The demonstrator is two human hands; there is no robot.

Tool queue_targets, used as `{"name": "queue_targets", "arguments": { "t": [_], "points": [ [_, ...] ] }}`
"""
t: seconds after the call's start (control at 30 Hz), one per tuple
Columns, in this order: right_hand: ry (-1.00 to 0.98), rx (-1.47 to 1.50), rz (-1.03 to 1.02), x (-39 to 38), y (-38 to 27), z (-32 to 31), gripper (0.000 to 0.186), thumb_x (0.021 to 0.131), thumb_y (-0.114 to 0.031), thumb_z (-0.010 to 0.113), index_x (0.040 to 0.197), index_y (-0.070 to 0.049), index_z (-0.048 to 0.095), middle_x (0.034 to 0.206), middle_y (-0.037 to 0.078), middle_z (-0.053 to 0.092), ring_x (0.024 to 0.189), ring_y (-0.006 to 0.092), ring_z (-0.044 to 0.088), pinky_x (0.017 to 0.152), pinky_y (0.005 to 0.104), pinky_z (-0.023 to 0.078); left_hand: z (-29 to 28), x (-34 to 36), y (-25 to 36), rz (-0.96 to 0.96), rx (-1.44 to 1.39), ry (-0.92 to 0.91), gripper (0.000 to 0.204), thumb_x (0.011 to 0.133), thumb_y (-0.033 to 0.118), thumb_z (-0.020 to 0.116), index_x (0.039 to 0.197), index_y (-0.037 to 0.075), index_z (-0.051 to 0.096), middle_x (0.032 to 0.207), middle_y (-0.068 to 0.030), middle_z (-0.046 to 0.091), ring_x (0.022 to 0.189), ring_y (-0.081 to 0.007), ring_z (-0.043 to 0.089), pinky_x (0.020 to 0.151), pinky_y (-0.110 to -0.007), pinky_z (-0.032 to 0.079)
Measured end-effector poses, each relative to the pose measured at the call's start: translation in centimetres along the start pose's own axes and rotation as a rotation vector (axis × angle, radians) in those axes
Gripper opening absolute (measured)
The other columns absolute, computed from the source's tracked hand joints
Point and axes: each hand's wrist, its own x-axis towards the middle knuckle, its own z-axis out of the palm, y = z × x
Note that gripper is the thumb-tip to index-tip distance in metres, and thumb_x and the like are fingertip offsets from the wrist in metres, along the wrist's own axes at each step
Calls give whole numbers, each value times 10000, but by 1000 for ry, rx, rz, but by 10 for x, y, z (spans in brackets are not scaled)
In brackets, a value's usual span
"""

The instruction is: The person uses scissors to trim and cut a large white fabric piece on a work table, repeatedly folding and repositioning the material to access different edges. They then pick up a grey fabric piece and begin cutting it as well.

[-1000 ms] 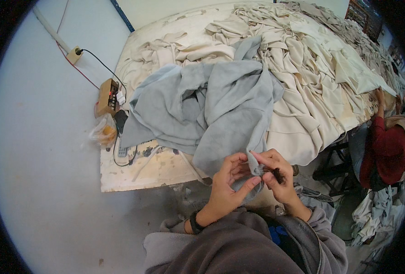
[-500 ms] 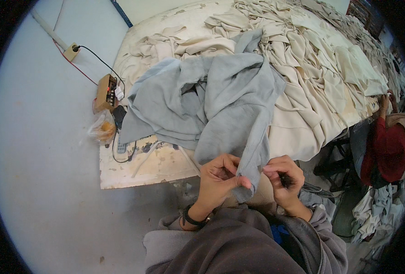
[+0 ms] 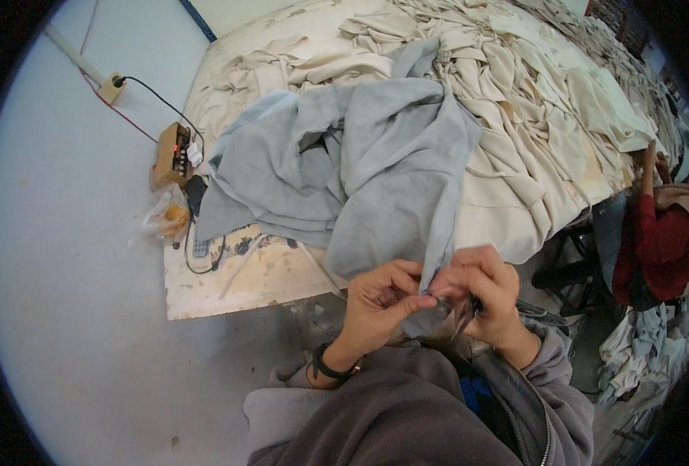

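Note:
A grey garment (image 3: 391, 140) lies spread on the table, with one narrow end drawn over the near edge toward me. My left hand (image 3: 379, 307) is closed, pinching that end between thumb and fingers. My right hand (image 3: 488, 295) meets it there, its fingertips against the left thumb at the cloth. In the right palm sits a small dark tool (image 3: 462, 314) that looks like thread snips, mostly hidden by the fingers. I cannot tell whether the right fingertips also grip the cloth.
Cream cloth pieces (image 3: 507, 163) are heaped across the table (image 3: 197, 299). At its left edge are a brown box with switches (image 3: 172, 155), a clear bag (image 3: 165, 213), cables and a remote control (image 3: 200, 245). A person in a red sleeve (image 3: 659, 248) works at the right.
My right hand has moved left to meet the left thumb, and the dark tool in it shows more. The garment's end is now bunched narrower between my fingers.

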Motion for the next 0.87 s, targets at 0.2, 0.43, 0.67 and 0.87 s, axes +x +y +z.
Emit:
{"name": "queue_targets", "arguments": {
  "t": [0.2,0.43,0.67,0.87],
  "points": [
    [68,662,308,-3,2,1,26,712,-25,578,737,-27,573,788,78,513,733,168,488,648,237,372,7,-7,1,57,-22,-6,114,782,-100,624,844,-25,564,1029,-165,612,876,-129,600,773,-251,489],
    [-71,845,136,-12,6,-24,469,781,-518,636,797,-50,602,780,81,528,671,174,495,572,267,383,-2,-5,-2,128,-96,46,150,782,-56,641,847,6,522,1008,-159,627,866,-138,611,777,-263,487],
    [109,24,42,-10,5,-18,335,677,-233,764,933,-55,640,805,100,554,630,180,548,508,254,419,-5,-5,-2,75,-104,66,169,781,-42,622,823,36,479,980,-158,635,831,-115,600,764,-251,468],
    [48,68,-1,-11,5,-17,297,648,-197,774,912,-90,694,834,90,581,588,157,551,498,249,433,-3,-4,-2,93,-99,69,163,785,-24,623,831,36,479,983,-161,636,835,-119,602,768,-258,470]
  ]
}}
